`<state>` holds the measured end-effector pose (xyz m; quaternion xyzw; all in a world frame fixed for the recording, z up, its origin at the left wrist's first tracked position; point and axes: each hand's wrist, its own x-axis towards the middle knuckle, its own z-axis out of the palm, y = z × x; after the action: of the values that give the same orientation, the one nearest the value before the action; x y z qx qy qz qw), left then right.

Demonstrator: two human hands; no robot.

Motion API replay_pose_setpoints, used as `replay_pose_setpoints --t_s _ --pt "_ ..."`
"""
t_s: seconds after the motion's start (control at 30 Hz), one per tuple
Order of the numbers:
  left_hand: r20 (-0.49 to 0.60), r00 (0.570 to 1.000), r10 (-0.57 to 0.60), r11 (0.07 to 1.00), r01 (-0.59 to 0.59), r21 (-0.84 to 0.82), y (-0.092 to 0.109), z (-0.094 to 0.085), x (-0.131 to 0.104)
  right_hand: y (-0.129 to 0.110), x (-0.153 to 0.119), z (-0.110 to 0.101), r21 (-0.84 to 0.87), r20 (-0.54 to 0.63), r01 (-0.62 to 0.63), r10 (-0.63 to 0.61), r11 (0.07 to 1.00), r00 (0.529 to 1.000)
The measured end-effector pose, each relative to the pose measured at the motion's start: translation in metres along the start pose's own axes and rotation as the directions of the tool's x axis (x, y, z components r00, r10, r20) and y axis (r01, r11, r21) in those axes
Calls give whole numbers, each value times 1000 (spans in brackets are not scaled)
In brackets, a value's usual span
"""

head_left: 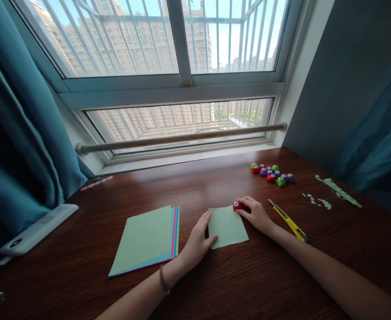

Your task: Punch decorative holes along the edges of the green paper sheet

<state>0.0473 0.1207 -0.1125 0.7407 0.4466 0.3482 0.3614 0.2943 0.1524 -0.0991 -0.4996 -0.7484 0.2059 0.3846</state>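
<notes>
The left hand lies flat on the wooden desk, palm down, fingers stretched forward and pressing the left edge of a small pale green sheet. Nothing is clasped in it; it simply pins the paper. Its forearm runs in from the near left, with a thin band at the wrist.

The right hand reaches in from the near right, the arm lying long and low across the desk. Its fingers curl around a small red punch, which sits at the far right corner of the green sheet, touching the paper's edge. The grip is a light pinch on the punch from its right side.

Just right of that hand lies a yellow utility knife, pointing far-left. Farther off, toward the window, a cluster of coloured punches stands in red, purple and green. To the right are paper scraps and a trimmed green strip. Left of the left hand rests a stack of coloured paper, green on top. A white device lies at the far left edge by the blue curtain.
</notes>
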Motion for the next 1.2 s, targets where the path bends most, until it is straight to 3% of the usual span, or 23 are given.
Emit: replay_pose_setpoints --t_s 0.13,0.27,0.4,0.5,0.6,0.7,0.83,0.93,1.2 --pt "-86 993 82 995 -78 55 4 -4 -1 -1 -2 1 -68 -28 69 -71 995 997" --pt "-150 955 256 939 -208 275 28 -13 3 -8 -6 0 -277 20 190 -192 942 981" --pt "69 920 386 807 -372 458 53 -11 19 -12 -6 -2 -382 70 255 -247 888 966" --pt "211 901 380 704 -429 566 61 4 38 -13 -6 -2 -396 80 275 -266 876 961" --pt "260 900 349 673 -434 600 63 20 54 -13 -7 -1 -349 59 270 -267 897 962" --pt "184 925 332 703 -373 606 64 27 62 -8 -5 1 -206 -9 210 -217 956 976" --pt "107 932 346 737 -341 583 63 24 66 8 10 6 10 -111 -76 76 997 991" --pt "146 926 349 731 -366 577 61 23 68 20 27 10 -33 -85 -219 216 975 973" --pt "212 922 322 698 -383 605 49 37 70 42 45 26 -173 -120 -271 253 947 960"
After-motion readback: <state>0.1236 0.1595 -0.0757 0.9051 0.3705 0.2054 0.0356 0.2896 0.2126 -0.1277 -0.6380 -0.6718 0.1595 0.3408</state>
